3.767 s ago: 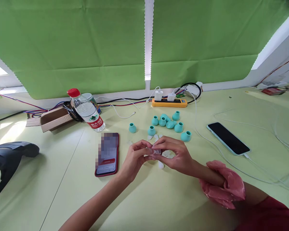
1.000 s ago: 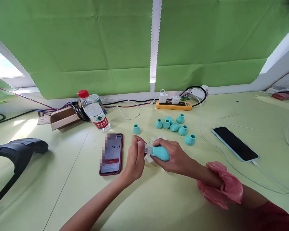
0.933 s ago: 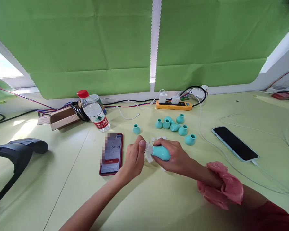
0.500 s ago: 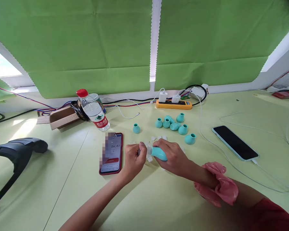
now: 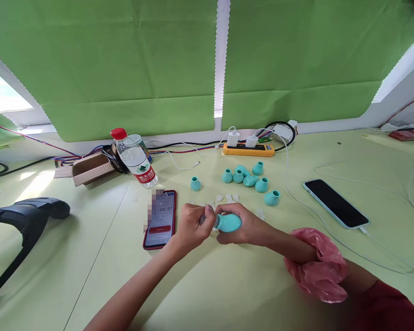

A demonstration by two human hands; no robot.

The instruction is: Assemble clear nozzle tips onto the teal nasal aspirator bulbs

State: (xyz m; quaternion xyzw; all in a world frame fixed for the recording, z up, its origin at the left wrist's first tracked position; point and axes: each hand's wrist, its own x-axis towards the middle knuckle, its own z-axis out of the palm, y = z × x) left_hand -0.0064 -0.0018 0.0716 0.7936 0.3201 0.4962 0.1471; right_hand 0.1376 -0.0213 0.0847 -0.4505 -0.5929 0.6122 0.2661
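My right hand [image 5: 237, 224] grips a small turquoise vase-shaped piece [image 5: 229, 223], tilted so that its narrow neck faces left. My left hand [image 5: 195, 222] is closed in a fist around a slim greyish tool, mostly hidden by the fingers; its kind cannot be made out. The tool's end meets the neck of the piece between both hands. Pale scraps [image 5: 229, 198] lie on the table just behind my hands. Further back stand several like turquoise pieces [image 5: 261, 185], some upright and some on their sides, with a single one [image 5: 195, 184] apart to the left.
A red-cased phone [image 5: 160, 220] lies left of my hands, a charging phone [image 5: 335, 203] to the right. Behind are a water bottle [image 5: 138, 161], an open cardboard box [image 5: 93, 169] and an orange power strip [image 5: 249, 150] with cables. A black curved object [image 5: 24, 216] stands far left.
The turquoise piece has turned in my right hand, whose fingers have shifted from over it to beneath and behind it. My left hand stays closed near the neck.
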